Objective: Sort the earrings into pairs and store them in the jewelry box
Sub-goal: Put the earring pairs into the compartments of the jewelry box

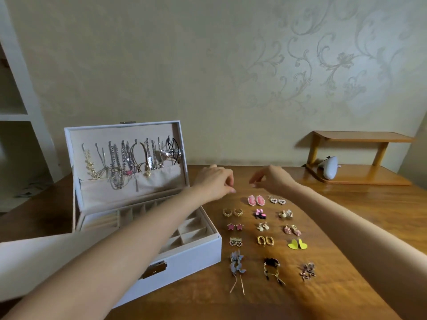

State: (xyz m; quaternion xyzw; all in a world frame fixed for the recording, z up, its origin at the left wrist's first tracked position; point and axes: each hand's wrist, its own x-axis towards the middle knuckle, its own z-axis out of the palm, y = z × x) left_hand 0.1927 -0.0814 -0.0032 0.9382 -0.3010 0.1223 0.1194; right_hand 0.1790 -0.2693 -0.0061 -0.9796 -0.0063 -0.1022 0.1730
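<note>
Hovering just right of the open jewelry box (189, 262), the left hand (213, 182) curls its grip, perhaps pinching something tiny. Farther right hangs the right hand (271, 179), grip loosely spread; paired earrings (265, 240) line the tabletop (288, 303) beside the box.

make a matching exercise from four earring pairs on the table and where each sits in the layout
1 pink oval earrings
2 yellow heart earrings
3 pink star earrings
4 grey-blue leafy earrings

A nearest row, beside the jewelry box
B farthest row, middle column
C right column, second-nearest row
D left column, middle row

Pairs: 1-B, 2-C, 3-D, 4-A
</note>
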